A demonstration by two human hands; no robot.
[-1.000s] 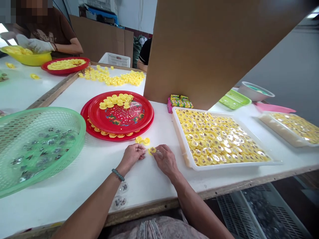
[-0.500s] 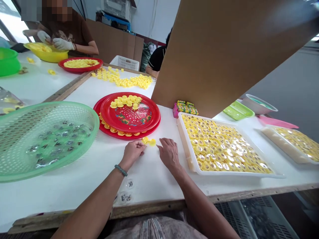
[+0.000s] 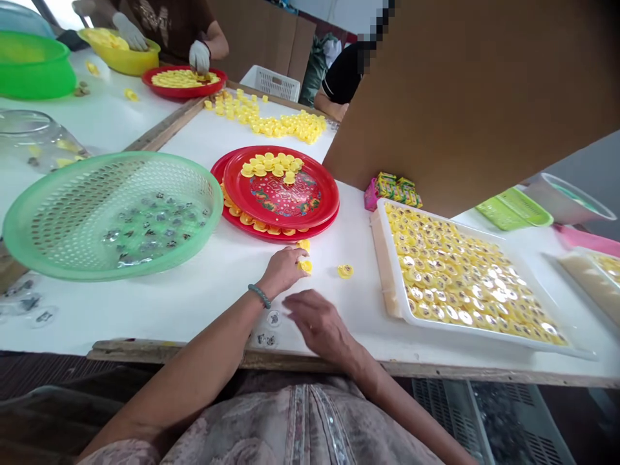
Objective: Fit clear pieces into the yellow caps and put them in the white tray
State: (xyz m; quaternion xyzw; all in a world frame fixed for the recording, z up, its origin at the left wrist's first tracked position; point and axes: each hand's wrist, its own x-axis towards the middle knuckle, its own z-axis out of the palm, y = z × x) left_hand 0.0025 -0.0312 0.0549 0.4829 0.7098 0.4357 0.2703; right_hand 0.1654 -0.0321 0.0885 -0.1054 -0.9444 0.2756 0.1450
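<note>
My left hand (image 3: 285, 270) is closed, thumb and fingers pinching a small yellow plastic cap (image 3: 305, 266) just above the white table. Another yellow cap (image 3: 303, 245) lies right behind it, by the tray edge. My right hand (image 3: 320, 323) is open and palm down, fingers stretched to the left, with nothing visible in it. Its fingertips are near a clear disc (image 3: 274, 318) with a dark print. More clear printed discs (image 3: 265, 340) lie at the table's front edge. To the right sits a yellow cap with a printed face (image 3: 345, 271), apart from both hands.
Two stacked red trays (image 3: 323, 194) hold yellow caps. A green basket (image 3: 39, 213) with printed discs stands left, a white tray (image 3: 387, 284) full of finished-looking caps right. A cardboard panel (image 3: 436, 97) rises behind. A co-worker's gloved hand (image 3: 199, 57) touches a far red tray (image 3: 169, 90).
My right hand has moved toward me and left, near the clear discs. A yellow cap with a print now lies apart on the right. My left hand holds a yellow cap. The view has shifted.
</note>
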